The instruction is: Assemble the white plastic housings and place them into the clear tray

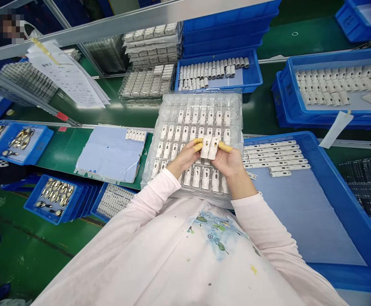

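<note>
1. The left hand and right hand, wearing yellow finger cots, each grip one of two white slotted parts, held side by side.
2. Directly beneath the hands lies a clear plastic tray, with rows of similar parts beneath and ahead of them.
3. Right of the hands, a blue bin holds white strips; left of them lies a blue sheet.

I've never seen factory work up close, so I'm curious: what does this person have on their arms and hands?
They wear a pale pink long-sleeved top, with a left sleeve and right sleeve reaching the wrists and a blue floral print on the front. Yellow finger cots cover fingers on the left hand, and the right hand has them too.
</note>
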`<state>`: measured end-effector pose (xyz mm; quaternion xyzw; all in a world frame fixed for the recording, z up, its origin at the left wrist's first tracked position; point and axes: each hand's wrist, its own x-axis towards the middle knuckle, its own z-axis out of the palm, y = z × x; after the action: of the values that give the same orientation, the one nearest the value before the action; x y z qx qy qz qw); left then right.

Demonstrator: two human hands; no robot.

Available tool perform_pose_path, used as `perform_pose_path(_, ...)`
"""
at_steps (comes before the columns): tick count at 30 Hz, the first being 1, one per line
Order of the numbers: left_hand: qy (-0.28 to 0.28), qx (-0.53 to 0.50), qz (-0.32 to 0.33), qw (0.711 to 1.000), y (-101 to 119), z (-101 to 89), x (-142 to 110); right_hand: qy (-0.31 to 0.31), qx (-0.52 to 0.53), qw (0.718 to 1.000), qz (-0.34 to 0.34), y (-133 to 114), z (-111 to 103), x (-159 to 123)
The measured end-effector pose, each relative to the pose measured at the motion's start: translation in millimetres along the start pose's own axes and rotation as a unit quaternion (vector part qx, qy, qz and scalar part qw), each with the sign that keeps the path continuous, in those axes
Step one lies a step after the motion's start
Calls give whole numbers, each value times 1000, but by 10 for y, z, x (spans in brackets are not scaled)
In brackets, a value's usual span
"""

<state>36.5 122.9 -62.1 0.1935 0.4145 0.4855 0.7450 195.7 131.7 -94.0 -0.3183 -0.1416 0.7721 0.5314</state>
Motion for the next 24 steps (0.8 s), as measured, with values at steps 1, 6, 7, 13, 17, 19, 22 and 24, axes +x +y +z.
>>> perform_pose_path(1,1,0,-2,1000,2,-1,-1,-1,-1,1000,2,2,-1,-2)
perform_pose_path(6,9,0,-9,1000,15,4,-16,3,0,1000,6,-6,4,-19)
perform_pose_path(7,10,-1,-9,1000,17,7,-18,4,2,1000,7,-7,7,-21)
perform_pose_path(13,16,-3,-9,1000,24,29,-27,5,0,1000,5,1,17,-27)
perform_pose_path(17,15,-3,-10,1000,27,31,-33,7,-2,1000,7,4,15,-28)
perform_pose_path(19,15,-2,-10,1000,27,27,-30,10,-2,1000,9,3,12,-25)
perform_pose_path(22,14,-2,-11,1000,22,19,-19,14,-4,1000,11,5,6,-17)
perform_pose_path(24,13,-2,-11,1000,17,14,-11,14,-5,1000,13,8,2,-11)
